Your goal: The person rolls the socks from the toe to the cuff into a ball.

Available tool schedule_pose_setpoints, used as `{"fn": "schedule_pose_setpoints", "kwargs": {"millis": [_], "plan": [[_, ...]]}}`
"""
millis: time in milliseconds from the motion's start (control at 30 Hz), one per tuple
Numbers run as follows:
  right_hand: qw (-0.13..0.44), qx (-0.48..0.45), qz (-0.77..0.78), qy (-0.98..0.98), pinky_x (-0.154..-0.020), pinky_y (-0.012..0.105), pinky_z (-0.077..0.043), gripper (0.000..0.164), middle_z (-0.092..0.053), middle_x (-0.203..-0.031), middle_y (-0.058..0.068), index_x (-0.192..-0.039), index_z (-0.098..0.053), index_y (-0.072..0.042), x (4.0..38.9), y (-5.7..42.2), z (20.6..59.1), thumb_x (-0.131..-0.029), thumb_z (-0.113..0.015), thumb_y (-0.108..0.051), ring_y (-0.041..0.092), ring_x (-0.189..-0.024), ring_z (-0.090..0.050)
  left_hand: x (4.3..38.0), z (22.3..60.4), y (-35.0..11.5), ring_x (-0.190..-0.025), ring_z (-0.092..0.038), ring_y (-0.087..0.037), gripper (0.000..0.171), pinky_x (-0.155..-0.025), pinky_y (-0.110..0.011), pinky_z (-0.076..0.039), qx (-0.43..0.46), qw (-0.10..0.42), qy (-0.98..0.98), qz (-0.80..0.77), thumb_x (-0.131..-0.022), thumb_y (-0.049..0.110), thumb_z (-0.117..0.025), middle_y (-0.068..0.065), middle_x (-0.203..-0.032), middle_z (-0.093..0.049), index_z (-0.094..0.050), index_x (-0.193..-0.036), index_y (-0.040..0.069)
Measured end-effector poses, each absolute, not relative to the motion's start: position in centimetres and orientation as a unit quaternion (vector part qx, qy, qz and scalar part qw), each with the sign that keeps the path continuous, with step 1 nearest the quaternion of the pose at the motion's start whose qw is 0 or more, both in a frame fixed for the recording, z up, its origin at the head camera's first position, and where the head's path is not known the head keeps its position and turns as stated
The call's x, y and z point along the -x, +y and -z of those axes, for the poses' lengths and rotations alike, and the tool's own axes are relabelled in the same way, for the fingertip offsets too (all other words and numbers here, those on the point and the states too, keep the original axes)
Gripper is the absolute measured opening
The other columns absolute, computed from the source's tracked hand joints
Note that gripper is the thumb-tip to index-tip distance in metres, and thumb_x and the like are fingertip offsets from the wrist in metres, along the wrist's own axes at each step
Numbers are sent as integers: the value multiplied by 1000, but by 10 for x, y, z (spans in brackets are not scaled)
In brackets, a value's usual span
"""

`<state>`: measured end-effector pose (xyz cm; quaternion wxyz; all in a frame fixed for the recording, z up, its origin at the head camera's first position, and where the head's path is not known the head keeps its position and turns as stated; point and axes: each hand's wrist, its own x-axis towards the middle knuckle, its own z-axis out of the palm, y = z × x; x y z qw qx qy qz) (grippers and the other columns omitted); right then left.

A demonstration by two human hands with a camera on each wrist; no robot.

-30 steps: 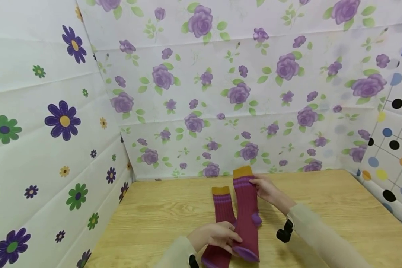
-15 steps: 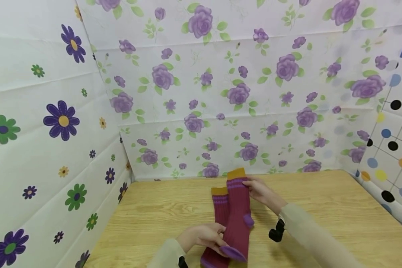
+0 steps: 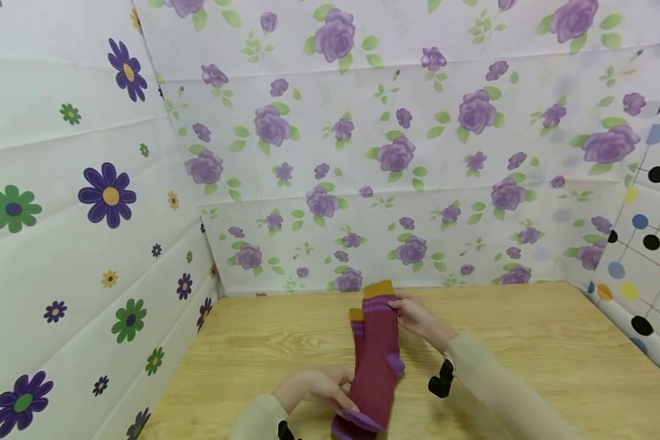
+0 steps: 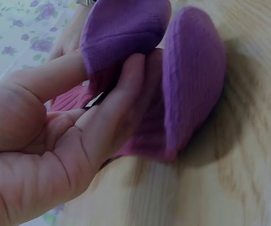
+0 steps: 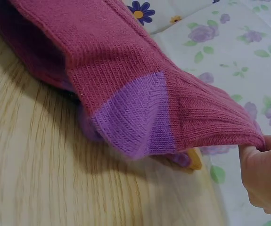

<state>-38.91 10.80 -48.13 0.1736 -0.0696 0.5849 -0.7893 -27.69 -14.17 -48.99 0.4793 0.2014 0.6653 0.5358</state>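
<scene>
Two maroon ribbed socks with purple toes and heels and mustard cuffs overlap on the table. The upper sock (image 3: 378, 360) is stretched between both hands, raised over the lower sock (image 3: 357, 327), most of which it hides in the head view. My left hand (image 3: 320, 390) pinches the upper sock near its purple toe (image 4: 126, 35); the lower sock's toe (image 4: 196, 80) stands beside those fingers in the left wrist view. My right hand (image 3: 420, 319) pinches the striped cuff end. In the right wrist view the purple heel (image 5: 135, 117) hangs just above the table.
A light wood-grain table (image 3: 269, 348) lies under the socks. Behind it hangs a white sheet with purple roses (image 3: 396, 153). A daisy-patterned sheet (image 3: 71, 244) closes the left side, a dotted one (image 3: 649, 263) the right. Each wrist wears a small black device (image 3: 442, 380).
Both hands have carried the upper sock leftward until it lies almost over the lower sock. Its toe has come down and left, and both hands keep their grip.
</scene>
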Motion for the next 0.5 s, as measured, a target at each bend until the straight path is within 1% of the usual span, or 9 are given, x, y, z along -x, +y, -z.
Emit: {"fn": "schedule_pose_setpoints", "kwargs": {"millis": [100, 167, 300, 400, 500], "plan": [[175, 68, 791, 582, -75, 20, -51, 47, -60, -96, 1, -144, -23, 16, 391, 102, 485, -101, -35, 3, 9, -84, -61, 276, 488, -147, -80, -65, -6, 31, -75, -24, -56, -210, 471, 680, -521, -87, -14, -58, 5, -82, -68, -60, -116, -4], [174, 70, 791, 583, -74, 20, -52, 47, -61, -95, 1, -143, -23, 18, 393, 97, 488, -101, -36, 3, 9, -84, -61, 276, 487, -150, -81, -65, -7, 33, -74, -23, -56, -217, 468, 692, -505, -86, -14, -61, -3, -93, -72, -61, -116, -3], [172, 63, 790, 585, -73, 20, -52, 45, -62, -92, -1, -141, -27, 18, 394, 87, 493, -100, -38, 3, 8, -81, -61, 276, 486, -156, -89, -66, -10, 36, -77, -25, -57, -225, 481, 701, -476, -84, -15, -62, -16, -109, -70, -61, -117, 0], [176, 61, 786, 590, -73, 20, -51, 46, -61, -94, -1, -142, -27, 17, 395, 81, 496, -100, -38, 2, 7, -82, -61, 277, 485, -158, -95, -67, -13, 38, -80, -27, -57, -229, 491, 703, -461, -84, -16, -61, -20, -112, -68, -62, -118, 0], [173, 52, 782, 596, -74, 20, -51, 47, -60, -99, 3, -143, -25, 16, 396, 76, 498, -100, -38, 2, 8, -84, -60, 279, 485, -159, -97, -67, -14, 39, -81, -27, -56, -232, 495, 706, -450, -84, -16, -62, -20, -112, -69, -62, -119, -1]]}}
